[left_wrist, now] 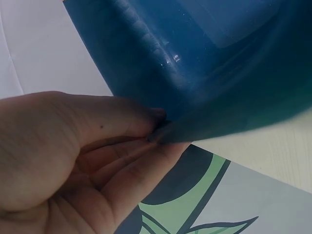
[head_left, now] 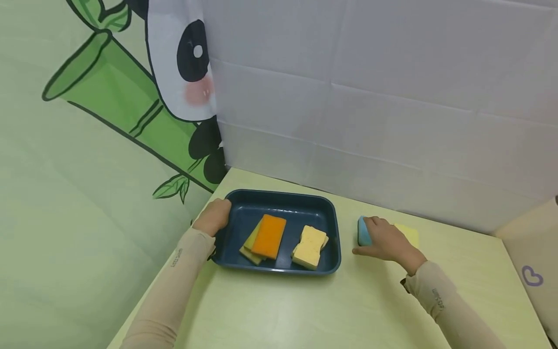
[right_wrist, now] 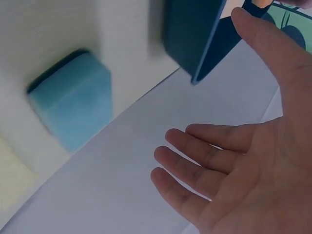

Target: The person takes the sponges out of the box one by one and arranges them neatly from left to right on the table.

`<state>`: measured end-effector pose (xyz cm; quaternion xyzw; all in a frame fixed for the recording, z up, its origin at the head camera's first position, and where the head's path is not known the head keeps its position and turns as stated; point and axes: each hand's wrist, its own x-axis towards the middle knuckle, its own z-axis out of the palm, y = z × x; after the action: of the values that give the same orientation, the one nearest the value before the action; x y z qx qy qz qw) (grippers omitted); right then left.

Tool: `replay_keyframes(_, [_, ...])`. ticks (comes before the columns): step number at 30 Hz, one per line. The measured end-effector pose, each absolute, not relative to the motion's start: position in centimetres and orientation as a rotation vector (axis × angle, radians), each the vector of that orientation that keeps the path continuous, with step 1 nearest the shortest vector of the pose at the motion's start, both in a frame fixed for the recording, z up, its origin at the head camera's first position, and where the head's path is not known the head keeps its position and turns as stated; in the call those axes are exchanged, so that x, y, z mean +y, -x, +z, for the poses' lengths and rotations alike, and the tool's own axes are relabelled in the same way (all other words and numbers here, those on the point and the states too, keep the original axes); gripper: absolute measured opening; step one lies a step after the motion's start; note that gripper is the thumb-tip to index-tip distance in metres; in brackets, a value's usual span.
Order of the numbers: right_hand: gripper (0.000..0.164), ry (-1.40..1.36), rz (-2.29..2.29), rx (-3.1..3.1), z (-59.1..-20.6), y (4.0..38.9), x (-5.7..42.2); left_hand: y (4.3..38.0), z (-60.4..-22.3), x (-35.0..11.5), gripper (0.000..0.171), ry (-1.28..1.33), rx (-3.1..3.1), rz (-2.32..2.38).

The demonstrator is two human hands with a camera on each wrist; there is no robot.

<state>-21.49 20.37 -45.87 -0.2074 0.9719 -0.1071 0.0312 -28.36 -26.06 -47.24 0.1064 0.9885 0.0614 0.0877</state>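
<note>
At the dark blue tray's [head_left: 279, 272] left side, my left hand [head_left: 213, 216] pinches the rim. The left wrist view has the thumb [left_wrist: 131, 117] above the edge and the fingers beneath it. Inside the tray, an orange sponge [head_left: 270, 236] lies over yellowish pieces, beside pale yellow notched sponges [head_left: 310, 245]. My right hand [head_left: 385, 240] hovers right of the tray, fingers spread and holding nothing. Under it in the head view is a light blue sponge [head_left: 363, 232] with a dark layer, partly hidden by the hand. In the right wrist view that sponge [right_wrist: 73, 102] stands apart from the fingers.
A flat yellow piece [head_left: 408, 234] lies on the table just beyond my right hand, partly covered by it. The pale wooden table [head_left: 305, 310] meets a white cloth wall [head_left: 370, 126] at the back. A green panda-and-bamboo cloth [head_left: 78, 194] hangs along the left edge.
</note>
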Motion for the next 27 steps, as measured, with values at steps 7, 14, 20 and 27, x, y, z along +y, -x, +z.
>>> replay_keyframes(7, [0.099, 0.677, -0.289, 2.965, -45.7, 21.5, 16.7, 28.3, -47.3, -26.4, 0.01, -0.33, 2.955, 0.2])
replay_keyframes(14, [0.1, 0.732, -0.215, 2.926, -45.7, 21.5, 13.1, 28.4, -47.6, -26.6, 0.01, -0.335, 2.951, 0.201])
replay_keyframes(20, [0.106, 0.772, -0.188, 2.896, -46.1, 21.6, 10.8, 28.5, -47.5, -26.7, 0.01, -0.319, 2.952, 0.203])
replay_keyframes(27, [0.105, 0.843, -0.159, 2.887, -47.3, 21.7, 8.4, 28.8, -47.3, -26.8, 0.01, -0.321, 2.946, 0.18])
